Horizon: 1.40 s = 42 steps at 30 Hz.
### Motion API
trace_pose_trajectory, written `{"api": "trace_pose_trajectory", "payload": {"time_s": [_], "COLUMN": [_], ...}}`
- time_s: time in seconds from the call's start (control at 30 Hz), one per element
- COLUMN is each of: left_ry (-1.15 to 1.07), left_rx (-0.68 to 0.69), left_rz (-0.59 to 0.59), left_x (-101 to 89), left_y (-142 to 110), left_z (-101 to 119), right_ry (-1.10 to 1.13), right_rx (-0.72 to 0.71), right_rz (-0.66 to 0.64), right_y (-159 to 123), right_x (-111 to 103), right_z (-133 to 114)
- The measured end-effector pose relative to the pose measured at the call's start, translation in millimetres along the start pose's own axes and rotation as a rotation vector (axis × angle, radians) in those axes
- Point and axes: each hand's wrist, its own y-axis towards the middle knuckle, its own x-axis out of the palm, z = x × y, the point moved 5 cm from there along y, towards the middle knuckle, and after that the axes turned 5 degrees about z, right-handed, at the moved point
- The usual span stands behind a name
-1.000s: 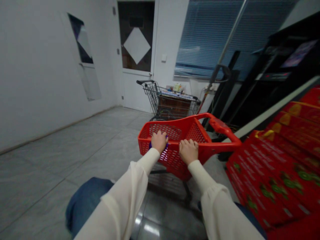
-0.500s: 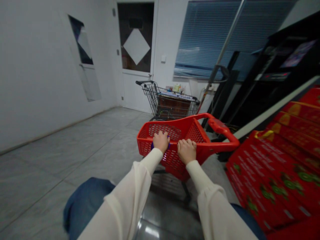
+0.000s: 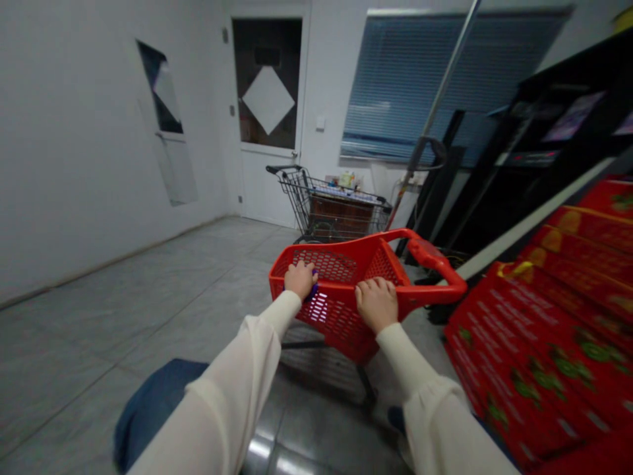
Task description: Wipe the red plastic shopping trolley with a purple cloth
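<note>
Before me I count one left hand [image 3: 300, 280], one right hand [image 3: 377, 303], one red cart [image 3: 353, 333], one wire cart [image 3: 297, 196], one purple item [image 3: 312, 292], one door [image 3: 267, 181] bearing one white diamond [image 3: 268, 100], one blind-covered window [image 3: 390, 99], and several red boxes [image 3: 539, 343] too overlapped to number.

Grey tiled floor [image 3: 173, 290] under red shopping cart [image 3: 346, 326], black wire cart [image 3: 297, 192], stacked red boxes [image 3: 539, 343]
</note>
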Motion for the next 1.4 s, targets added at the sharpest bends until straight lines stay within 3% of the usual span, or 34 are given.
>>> {"api": "trace_pose_trajectory", "payload": {"time_s": [0.17,0.4,0.47,0.57,0.67,0.73,1.0,1.13,1.27,1.4], "left_ry": [0.003,-0.098,-0.124,-0.11,-0.056,-0.032,-0.104,-0.078,-0.051,-0.048], "left_rx": [-0.022,0.065,0.106,0.114,0.033,-0.02,0.083,0.05,0.005,-0.021], "left_rz": [-0.021,0.031,0.04,-0.001,-0.003,0.013,0.01,-0.032,-0.051,-0.027], "left_x": [-1.3,-5.1,-6.0,-4.4,-5.1,-7.3,-13.3,-13.4,-14.3,-16.5], "left_y": [6,-15,-18,-15,-8,-5,-4,3,9,7], "left_z": [3,72,79,61,30,20,65,44,17,27], "right_ry": [0.013,0.054,0.059,0.075,0.088,0.098,0.124,0.111,0.036,0.051], "right_rx": [0.063,0.102,0.096,0.086,0.086,0.087,0.048,-0.013,0.053,0.077], "right_rz": [0.076,0.077,0.079,0.078,0.079,0.087,0.071,0.067,0.151,0.139], "right_y": [-5,-1,0,0,0,0,11,12,9,9], "right_x": [-5,3,3,2,2,3,10,0,-16,-17], "right_z": [22,19,18,19,16,10,-17,-17,-4,-2]}}
